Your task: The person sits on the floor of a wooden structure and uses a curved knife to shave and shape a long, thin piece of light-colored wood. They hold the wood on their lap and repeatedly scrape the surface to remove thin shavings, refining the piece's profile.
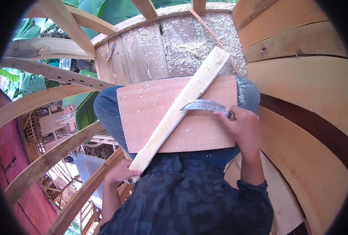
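Note:
A flat reddish board (pixel 205 135) rests across my lap. Over it, slantwise from near left to far right, lies a long pale wooden stick (pixel 181 101) with squared sides. My left hand (pixel 122 170) is closed round the stick's near end, close to my body. In my right hand (pixel 242 123) is a knife (pixel 204 105) with a curved grey blade; its dark handle is mostly hidden by my fingers. The blade points left, and its tip is at the stick's right edge; whether it touches the wood I cannot tell. Small shavings dot the board.
Wood shavings (pixel 199 49) cover much of the plank floor (pixel 131 55) ahead. A thin wooden strip (pixel 209 29) and a small tube-like object (pixel 111 51) lie there. Plank walls (pixel 299 74) rise on my right. Open wooden rails (pixel 48 145) line the left, with large green leaves beyond.

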The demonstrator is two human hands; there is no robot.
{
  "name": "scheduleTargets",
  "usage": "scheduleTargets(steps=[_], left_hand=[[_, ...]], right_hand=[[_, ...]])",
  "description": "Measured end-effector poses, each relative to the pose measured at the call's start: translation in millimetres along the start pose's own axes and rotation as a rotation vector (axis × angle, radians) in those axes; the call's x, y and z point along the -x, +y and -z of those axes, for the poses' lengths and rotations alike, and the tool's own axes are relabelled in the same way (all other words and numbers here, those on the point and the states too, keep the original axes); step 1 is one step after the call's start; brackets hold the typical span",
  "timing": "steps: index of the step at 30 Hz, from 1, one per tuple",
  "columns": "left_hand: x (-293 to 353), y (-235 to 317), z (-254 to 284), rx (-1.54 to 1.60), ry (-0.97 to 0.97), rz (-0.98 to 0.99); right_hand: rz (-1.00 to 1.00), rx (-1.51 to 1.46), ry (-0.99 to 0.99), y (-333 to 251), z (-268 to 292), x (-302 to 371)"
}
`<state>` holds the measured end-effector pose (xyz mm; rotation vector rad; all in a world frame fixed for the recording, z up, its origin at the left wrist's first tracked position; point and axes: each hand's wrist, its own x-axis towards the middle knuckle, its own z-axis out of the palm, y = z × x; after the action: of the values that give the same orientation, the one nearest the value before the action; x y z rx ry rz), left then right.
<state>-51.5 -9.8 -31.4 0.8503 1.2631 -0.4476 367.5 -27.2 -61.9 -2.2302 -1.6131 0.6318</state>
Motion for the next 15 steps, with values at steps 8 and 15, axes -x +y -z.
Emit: scheduleTargets(steps=[8,15], left_hand=[[35,52,7,-0.607,0.403,-0.024],[0,200,21,-0.843,0.680,-0.627]], right_hand=[[-0.298,-0.299,0.269,39,1,-16],[-0.337,-0.751,0.285,74,-12,-22]])
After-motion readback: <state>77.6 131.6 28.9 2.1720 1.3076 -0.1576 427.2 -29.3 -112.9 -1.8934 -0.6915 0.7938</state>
